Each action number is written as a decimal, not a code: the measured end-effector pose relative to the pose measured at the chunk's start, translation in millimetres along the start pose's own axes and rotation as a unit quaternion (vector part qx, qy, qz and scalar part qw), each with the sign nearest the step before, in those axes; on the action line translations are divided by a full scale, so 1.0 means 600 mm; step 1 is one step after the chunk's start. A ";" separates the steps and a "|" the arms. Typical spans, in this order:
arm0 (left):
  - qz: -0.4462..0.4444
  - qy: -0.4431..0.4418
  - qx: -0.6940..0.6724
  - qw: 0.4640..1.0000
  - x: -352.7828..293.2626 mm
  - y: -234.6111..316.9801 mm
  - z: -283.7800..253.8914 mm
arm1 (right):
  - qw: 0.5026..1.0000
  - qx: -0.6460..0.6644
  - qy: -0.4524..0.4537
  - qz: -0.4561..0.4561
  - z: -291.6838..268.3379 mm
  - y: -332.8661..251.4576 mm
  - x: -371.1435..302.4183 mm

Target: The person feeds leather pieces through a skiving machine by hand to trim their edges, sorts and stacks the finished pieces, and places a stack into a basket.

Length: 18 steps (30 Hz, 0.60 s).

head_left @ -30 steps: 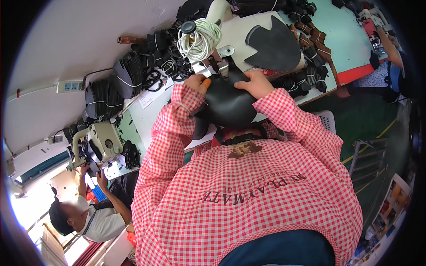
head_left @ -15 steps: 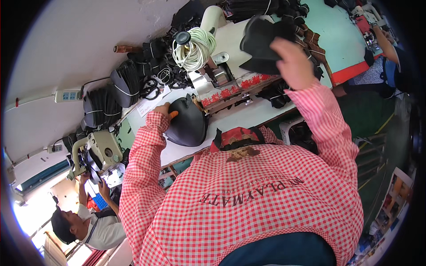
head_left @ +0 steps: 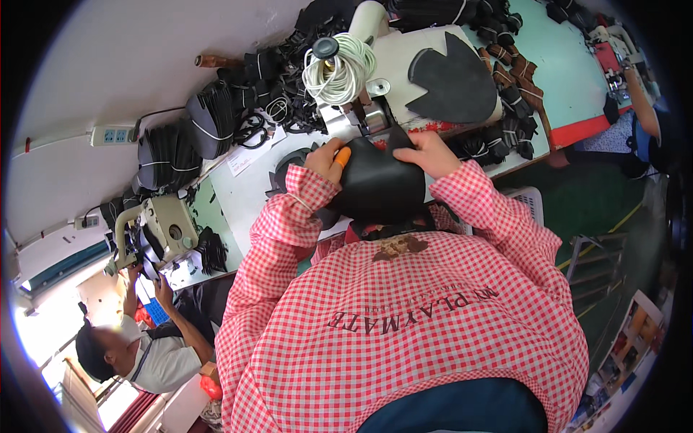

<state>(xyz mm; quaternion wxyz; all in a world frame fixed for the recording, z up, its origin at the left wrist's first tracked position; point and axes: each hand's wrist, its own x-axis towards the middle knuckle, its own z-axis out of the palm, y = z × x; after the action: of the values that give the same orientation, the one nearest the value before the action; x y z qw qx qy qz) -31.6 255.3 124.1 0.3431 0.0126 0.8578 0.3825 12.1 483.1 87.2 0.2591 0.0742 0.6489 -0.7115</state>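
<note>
A smooth black leather-like cut piece (head_left: 379,184) with a notched far edge is held between my two hands, in front of the machine (head_left: 377,119). My left hand (head_left: 325,162), with an orange cover on one finger, grips its left side. The far right corner is pinched in my right hand (head_left: 431,154), close to a tip that sticks up. More black cut pieces (head_left: 292,169) lie on the white table beside my left hand, partly hidden by my sleeve. Beyond my right hand, another notched black piece (head_left: 462,83) lies flat on the machine's pale top.
A coil of white cable (head_left: 336,72) hangs above the machine. Tied bundles of black pieces (head_left: 170,155) line the wall at left, and brown bundles (head_left: 523,76) lie at right. Co-workers sit at machines on the left (head_left: 166,231) and far right (head_left: 613,65).
My right hand has come from the black pieces on the machine top to the held piece. My left hand has moved right with that piece, lifting it off the table.
</note>
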 end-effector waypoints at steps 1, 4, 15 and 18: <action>0.057 0.064 0.088 0.992 0.010 -0.010 0.008 | 1.000 0.003 0.003 0.001 0.004 -0.002 0.009; 0.103 0.149 0.182 0.966 0.037 -0.020 0.009 | 0.999 -0.019 0.028 -0.001 0.005 -0.012 0.028; 0.134 0.023 -0.012 0.991 0.068 -0.016 -0.065 | 0.998 -0.056 -0.006 0.009 0.004 -0.031 -0.081; -0.088 0.068 0.424 0.899 0.047 -0.107 -0.120 | 0.932 -0.109 0.274 -0.213 -0.042 -0.147 -0.122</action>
<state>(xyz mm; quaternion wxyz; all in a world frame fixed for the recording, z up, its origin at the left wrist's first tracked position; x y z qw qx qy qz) -80.7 171.2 99.1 0.2786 0.0551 0.9576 -0.0491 27.7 529.5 193.7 -0.0796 0.0976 0.7689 -0.6268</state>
